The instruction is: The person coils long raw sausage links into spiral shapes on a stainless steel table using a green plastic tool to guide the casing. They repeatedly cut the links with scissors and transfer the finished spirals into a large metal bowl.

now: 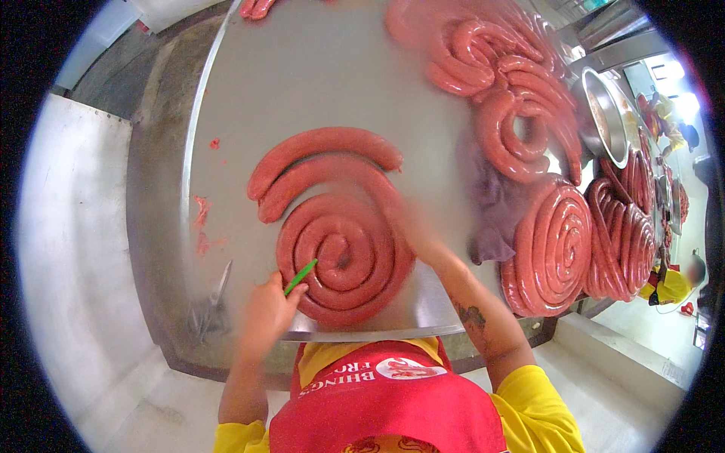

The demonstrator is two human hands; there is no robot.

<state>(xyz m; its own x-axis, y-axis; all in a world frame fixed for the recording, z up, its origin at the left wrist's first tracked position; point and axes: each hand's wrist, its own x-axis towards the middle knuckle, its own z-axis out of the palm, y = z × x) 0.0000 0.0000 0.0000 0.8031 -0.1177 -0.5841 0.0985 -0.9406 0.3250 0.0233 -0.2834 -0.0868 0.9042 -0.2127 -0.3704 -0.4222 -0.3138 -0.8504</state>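
Note:
A long raw sausage (337, 260) lies wound in a flat spiral on the metal table (325, 87), near its front edge. Its outer end arcs away around the far side, and a separate curved length of sausage (332, 140) rests just beyond. My left hand (270, 306) is at the coil's near left, fingers closed on a slim green pointed tool (301, 277) whose tip reaches over the inner turns. At the coil's right edge, my right hand (414, 230) is against the outer turn; its fingers are blurred and partly lost against the meat.
More sausage coils (549, 245) and a heap of sausage (483, 57) fill the right side. A dark cloth (495, 204) and a steel bowl (604, 113) are there too. Meat scraps (202, 211) and a clear bag (208, 313) lie left. A person in yellow (674, 285) is far right.

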